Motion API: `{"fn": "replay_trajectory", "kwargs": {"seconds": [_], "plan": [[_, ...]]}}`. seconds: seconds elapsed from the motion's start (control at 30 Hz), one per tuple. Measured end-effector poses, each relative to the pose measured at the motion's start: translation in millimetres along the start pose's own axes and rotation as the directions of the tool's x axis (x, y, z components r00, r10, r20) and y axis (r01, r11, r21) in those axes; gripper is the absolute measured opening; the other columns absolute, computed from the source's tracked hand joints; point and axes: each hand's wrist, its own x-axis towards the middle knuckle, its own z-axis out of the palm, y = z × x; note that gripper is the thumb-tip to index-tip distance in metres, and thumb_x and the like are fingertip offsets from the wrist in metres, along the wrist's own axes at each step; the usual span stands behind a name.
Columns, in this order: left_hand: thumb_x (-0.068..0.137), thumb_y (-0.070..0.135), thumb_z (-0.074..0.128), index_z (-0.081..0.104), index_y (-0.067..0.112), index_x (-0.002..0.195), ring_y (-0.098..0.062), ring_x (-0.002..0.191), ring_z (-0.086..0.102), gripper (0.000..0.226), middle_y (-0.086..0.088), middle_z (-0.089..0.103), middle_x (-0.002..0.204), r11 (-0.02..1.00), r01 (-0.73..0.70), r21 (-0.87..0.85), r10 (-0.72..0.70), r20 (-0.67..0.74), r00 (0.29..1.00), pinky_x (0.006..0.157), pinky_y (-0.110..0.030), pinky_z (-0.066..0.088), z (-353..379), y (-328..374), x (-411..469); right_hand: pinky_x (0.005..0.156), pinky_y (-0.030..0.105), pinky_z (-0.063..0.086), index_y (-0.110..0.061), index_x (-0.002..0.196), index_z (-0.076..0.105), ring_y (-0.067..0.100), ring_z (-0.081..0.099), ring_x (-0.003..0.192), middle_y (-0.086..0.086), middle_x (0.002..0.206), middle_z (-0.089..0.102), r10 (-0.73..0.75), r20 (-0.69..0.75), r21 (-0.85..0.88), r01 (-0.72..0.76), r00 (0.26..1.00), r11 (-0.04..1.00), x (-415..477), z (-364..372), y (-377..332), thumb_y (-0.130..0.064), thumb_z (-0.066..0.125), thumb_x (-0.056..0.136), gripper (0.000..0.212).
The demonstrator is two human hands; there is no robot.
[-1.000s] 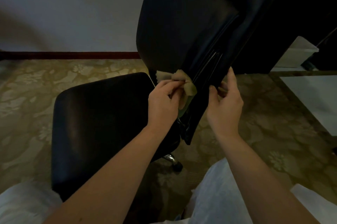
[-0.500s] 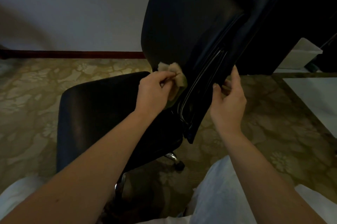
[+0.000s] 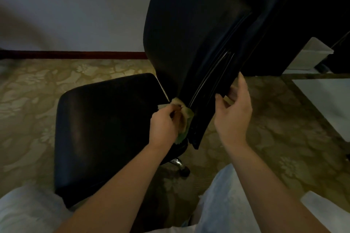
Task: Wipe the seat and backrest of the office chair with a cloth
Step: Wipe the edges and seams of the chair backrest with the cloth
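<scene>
Cloth (image 3: 184, 117), a tan, crumpled thing with a greenish lower end, is bunched in the left grip (image 3: 164, 128), whose fingers are curled tight round it. The knuckles face up, and the wad is pressed against the bottom of the backrest (image 3: 189, 33), just where it meets the rear of the seat (image 3: 106, 128). A bit of the cloth pokes out above the fingers and more hangs below the palm.

The right grip (image 3: 233, 117) is on the other side of that narrow lower part of the backrest. Its thumb lies on the near face and its fingers are wrapped behind the edge, so it has the backrest pinched. How firmly, I cannot tell. The two grips are close together, with only the dark, glossy spine of the backrest between them.

The backrest rises tall and black toward the top of the view, tilted a little to the right. The seat spreads out flat to the left. Under it a chrome part and one black castor (image 3: 184, 171) show on the patterned olive carpet (image 3: 37, 100).

Pale trouser legs (image 3: 217, 204) frame the bottom of the view. Beyond are a grey wall (image 3: 75, 5) with a dark red skirting board (image 3: 75, 55), and a white bin (image 3: 312, 54) to the right.
</scene>
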Motion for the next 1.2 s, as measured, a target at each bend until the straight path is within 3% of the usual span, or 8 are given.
{"fn": "replay_trajectory", "kwargs": {"seconds": [0.1, 0.2, 0.33, 0.6, 0.83, 0.97, 1.1, 1.2], "plan": [[0.103, 0.012, 0.057, 0.070, 0.020, 0.124, 0.000, 0.098, 0.063, 0.026, 0.011, 0.066, 0.110, 0.999, -0.003, 0.053, 0.001, 0.049, 0.999, 0.087, -0.011, 0.053, -20.4, 4.0, 9.2, 0.086, 0.017, 0.053, -0.023, 0.153, 0.034, 0.005, 0.058, 0.110, -0.002, 0.123, 0.056, 0.007, 0.008, 0.014, -0.007, 1.000, 1.000, 1.8, 1.0, 0.4, -0.009, 0.067, 0.093, 0.070], [0.102, 0.014, 0.058, 0.068, 0.023, 0.129, 0.002, 0.105, 0.063, 0.030, 0.012, 0.067, 0.116, 0.999, -0.043, -0.032, 0.041, -0.071, 0.997, 0.095, -0.014, 0.052, -33.3, 15.4, 17.6, 0.089, 0.023, 0.054, -0.025, 0.156, 0.027, 0.008, 0.057, 0.109, -0.001, 0.123, 0.054, 0.007, 0.017, -0.016, -0.007, 1.000, 1.000, -1.3, 3.3, 3.2, -0.012, 0.066, 0.094, 0.074], [0.101, 0.014, 0.060, 0.071, 0.023, 0.124, 0.009, 0.099, 0.062, 0.027, 0.019, 0.066, 0.106, 0.989, -0.122, -0.090, 0.114, -0.084, 0.990, 0.090, -0.007, 0.049, -22.2, 32.8, 17.4, 0.094, 0.028, 0.053, -0.025, 0.157, 0.024, 0.007, 0.055, 0.108, -0.001, 0.124, 0.049, 0.012, -0.009, -0.046, -0.012, 1.000, 0.999, -14.8, 9.3, 5.9, -0.010, 0.064, 0.095, 0.075], [0.102, 0.014, 0.059, 0.073, 0.018, 0.111, -0.007, 0.098, 0.066, 0.017, 0.007, 0.068, 0.103, 0.985, -0.063, -0.161, 0.041, -0.135, 0.990, 0.091, -0.036, 0.058, 16.6, -0.9, -1.6, 0.094, 0.034, 0.055, -0.026, 0.155, 0.027, 0.012, 0.057, 0.111, -0.004, 0.122, 0.048, 0.034, -0.046, -0.019, -0.035, 0.998, 0.999, -21.6, 14.4, 7.0, -0.009, 0.060, 0.097, 0.069], [0.101, 0.014, 0.061, 0.068, 0.017, 0.128, -0.012, 0.107, 0.065, 0.028, -0.002, 0.069, 0.119, 1.000, 0.006, -0.003, -0.006, 0.038, 0.999, 0.099, -0.032, 0.055, 5.5, -31.7, -2.8, 0.086, 0.020, 0.055, -0.016, 0.143, 0.045, 0.007, 0.058, 0.108, 0.002, 0.124, 0.054, 0.021, -0.013, 0.041, -0.021, 1.000, 0.999, -18.0, 11.4, 13.9, -0.010, 0.063, 0.096, 0.050], [0.103, 0.016, 0.058, 0.069, 0.020, 0.123, -0.002, 0.107, 0.064, 0.023, 0.006, 0.069, 0.115, 0.983, 0.060, -0.175, -0.071, -0.060, 0.996, 0.098, -0.025, 0.054, -2.5, -36.6, -3.2, 0.083, 0.020, 0.056, -0.018, 0.137, 0.049, 0.008, 0.060, 0.105, 0.004, 0.121, 0.057, 0.032, 0.010, 0.057, -0.033, 0.999, 0.998, -17.2, 8.3, 16.1, -0.011, 0.063, 0.096, 0.043], [0.103, 0.013, 0.057, 0.068, 0.026, 0.110, -0.007, 0.101, 0.068, 0.018, 0.006, 0.069, 0.106, 0.964, 0.045, -0.262, -0.058, -0.039, 0.998, 0.094, -0.029, 0.057, 22.2, -26.4, -2.4, 0.082, 0.011, 0.050, -0.026, 0.133, 0.050, 0.002, 0.059, 0.104, 0.002, 0.120, 0.057, 0.022, -0.024, 0.058, -0.020, 0.999, 0.998, -22.1, 13.0, 13.8, -0.008, 0.063, 0.095, 0.044], [0.103, 0.009, 0.053, 0.063, 0.026, 0.096, -0.014, 0.094, 0.068, 0.020, 0.004, 0.067, 0.097, 0.955, 0.031, -0.295, -0.054, -0.070, 0.996, 0.087, -0.035, 0.058, 36.5, -30.7, -4.9, 0.085, 0.015, 0.052, -0.021, 0.136, 0.050, 0.004, 0.060, 0.106, 0.002, 0.121, 0.059, 0.036, -0.036, 0.060, -0.034, 0.999, 0.998, -22.8, 14.4, 14.8, -0.007, 0.063, 0.095, 0.046]]}}
